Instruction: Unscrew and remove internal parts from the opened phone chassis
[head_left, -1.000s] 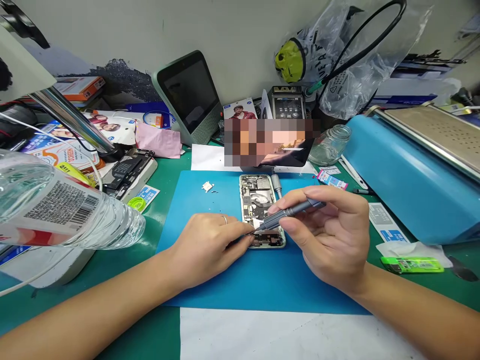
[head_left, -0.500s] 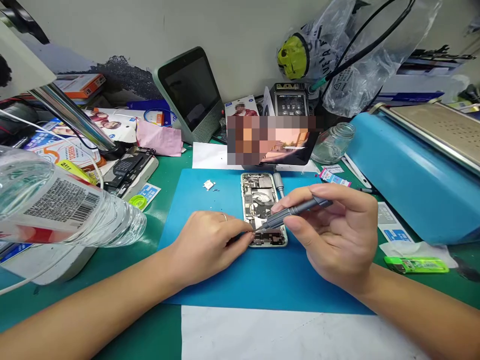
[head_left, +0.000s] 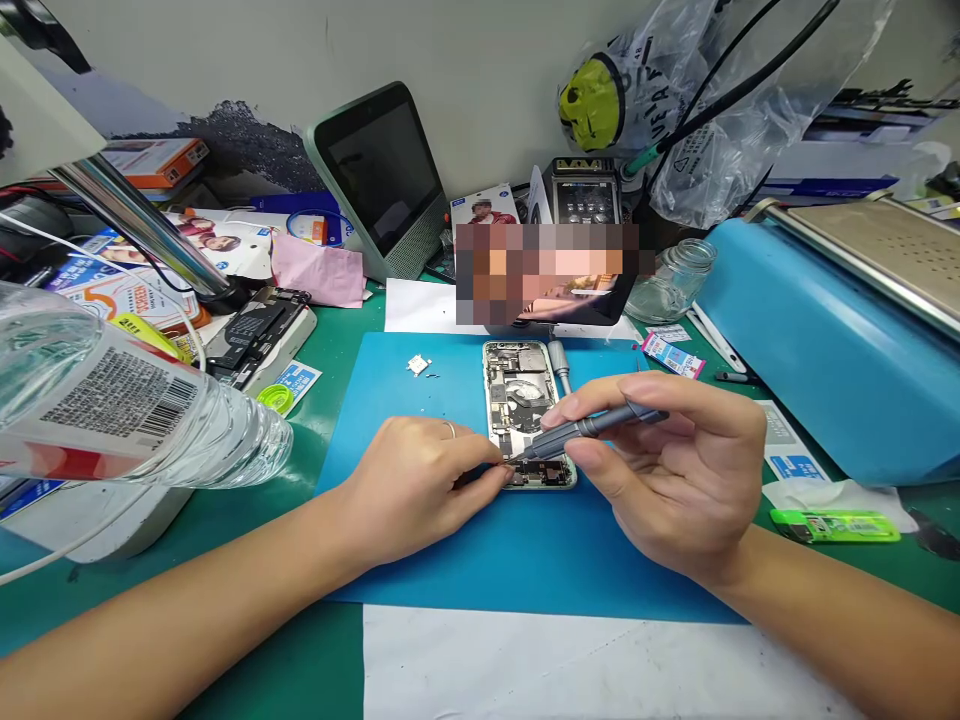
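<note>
An opened smartphone (head_left: 526,392) lies face up on a blue mat (head_left: 465,565), its inner parts bare. My right hand (head_left: 686,470) grips a grey screwdriver (head_left: 581,430) between thumb and fingers, tilted so that its tip reaches the phone's lower left part. At that same corner, my left hand (head_left: 420,480) has its thumb and index finger pinched together close to the screwdriver tip. Whatever lies between those fingertips is too small to make out. A second grey screwdriver (head_left: 559,362) rests along the phone's upper right side. Small metal parts (head_left: 419,366) lie to the phone's left.
A large plastic bottle (head_left: 142,395) juts in at the left, near another opened phone (head_left: 259,335). Behind the mat stand a smart display (head_left: 379,170) and a partly blurred screen (head_left: 577,290). A glass jar (head_left: 675,280), blue machine (head_left: 817,350) and green lighter (head_left: 836,525) are right.
The view has shifted very slightly. Both hands, the screwdriver and the phone keep nearly the same positions relative to each other.
</note>
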